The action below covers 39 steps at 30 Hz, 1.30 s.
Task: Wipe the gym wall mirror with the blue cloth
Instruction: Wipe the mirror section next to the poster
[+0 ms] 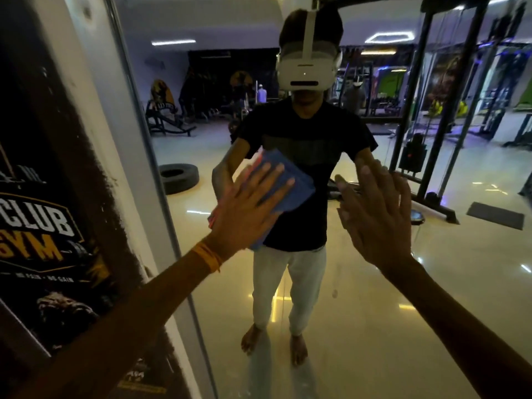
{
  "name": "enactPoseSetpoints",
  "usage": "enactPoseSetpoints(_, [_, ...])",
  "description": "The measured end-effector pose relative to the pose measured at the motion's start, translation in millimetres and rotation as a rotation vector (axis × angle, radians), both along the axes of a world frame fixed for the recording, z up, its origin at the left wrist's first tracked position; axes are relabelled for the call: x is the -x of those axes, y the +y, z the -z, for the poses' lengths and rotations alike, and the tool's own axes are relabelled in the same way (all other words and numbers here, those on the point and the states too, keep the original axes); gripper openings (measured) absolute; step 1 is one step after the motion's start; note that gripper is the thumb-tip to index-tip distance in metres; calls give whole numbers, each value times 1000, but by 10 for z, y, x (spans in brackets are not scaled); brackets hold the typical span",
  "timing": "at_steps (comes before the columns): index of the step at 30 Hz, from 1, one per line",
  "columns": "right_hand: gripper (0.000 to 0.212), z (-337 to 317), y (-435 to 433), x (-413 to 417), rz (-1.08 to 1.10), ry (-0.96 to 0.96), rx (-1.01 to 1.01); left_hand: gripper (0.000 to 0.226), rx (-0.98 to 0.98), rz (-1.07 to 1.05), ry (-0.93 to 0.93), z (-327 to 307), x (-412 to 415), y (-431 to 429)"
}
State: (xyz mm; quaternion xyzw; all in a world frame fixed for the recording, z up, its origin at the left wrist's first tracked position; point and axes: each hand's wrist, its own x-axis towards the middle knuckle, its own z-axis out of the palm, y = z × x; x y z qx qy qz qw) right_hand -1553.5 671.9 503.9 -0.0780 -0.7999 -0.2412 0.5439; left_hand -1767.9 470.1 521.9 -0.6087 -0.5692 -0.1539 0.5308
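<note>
The wall mirror (374,298) fills the middle and right of the view and reflects a person in a headset and the gym behind. My left hand (250,208) lies flat with straight fingers on the folded blue cloth (293,182), pressing it against the glass at chest height. An orange band circles that wrist. My right hand (377,214) is spread open, palm flat against the mirror to the right of the cloth, holding nothing.
The mirror's metal frame edge (149,174) runs down the left, beside a white pillar with a dark gym poster (49,231). Reflected in the glass are a tyre (178,178) on the floor and a cable machine (426,156).
</note>
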Motion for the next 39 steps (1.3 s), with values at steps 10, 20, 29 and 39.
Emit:
enactPoseSetpoints(10, [53, -732, -209, 330, 41, 29, 26, 65, -75, -43, -154, -133, 219, -215])
enactPoseSetpoints(20, [55, -1431, -580, 776, 30, 8, -17, 67, -464, 45, -500, -1854, 755, -589])
enactPoseSetpoints(29, [54, -1425, -484, 663, 79, -12, -108, 66, -209, 16, -269, -1180, 818, -724])
enactPoseSetpoints(39, [57, -1450, -442, 608, 101, 28, -48, 69, -237, -9, -214, -1302, 457, -260])
